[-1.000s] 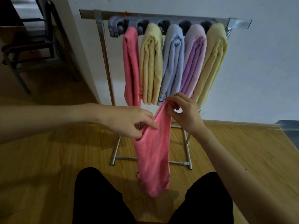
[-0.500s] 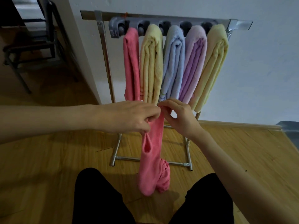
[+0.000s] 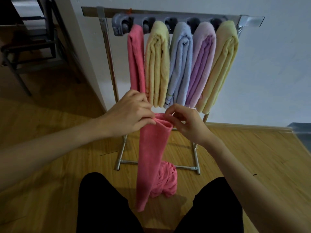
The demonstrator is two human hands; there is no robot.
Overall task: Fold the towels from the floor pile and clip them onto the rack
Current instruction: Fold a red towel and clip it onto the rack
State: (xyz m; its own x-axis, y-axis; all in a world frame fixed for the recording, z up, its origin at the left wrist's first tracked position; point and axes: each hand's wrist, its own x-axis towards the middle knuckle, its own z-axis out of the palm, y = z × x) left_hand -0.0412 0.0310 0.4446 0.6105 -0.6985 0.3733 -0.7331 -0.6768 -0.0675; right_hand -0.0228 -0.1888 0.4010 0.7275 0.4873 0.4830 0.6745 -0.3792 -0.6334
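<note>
2 hands work over a wooden floor (image 3: 50, 165), in front of a metal rack (image 3: 107, 52) standing against the far white wall. 5 folded towels hang from its grey clip bar (image 3: 168, 21): the hung pink towel (image 3: 136, 58) at far left, then the yellow towel (image 3: 157, 64), the blue towel (image 3: 180, 64), the lilac towel (image 3: 201, 64) and the pale yellow towel (image 3: 218, 68) at right.

Near the camera, the loose pink towel (image 3: 151, 157) hangs as a long, narrow fleecy strip between the person's dark-clad knees, its lower part bunched on the floor. Its top edge is gathered into small folds just below the hung towels.

Left hand (image 3: 129, 113) pinches that gathered edge between thumb and fingertips; right hand (image 3: 186, 121) pinches the same edge from the right with curled fingers.

Likely risks: the gathered layers could slip out of so light a pinch and the fold would open; the bunched tail could drag and pull the fold crooked. Every visible clip seems taken, so forcing this one in might dislodge a neighbour.
</note>
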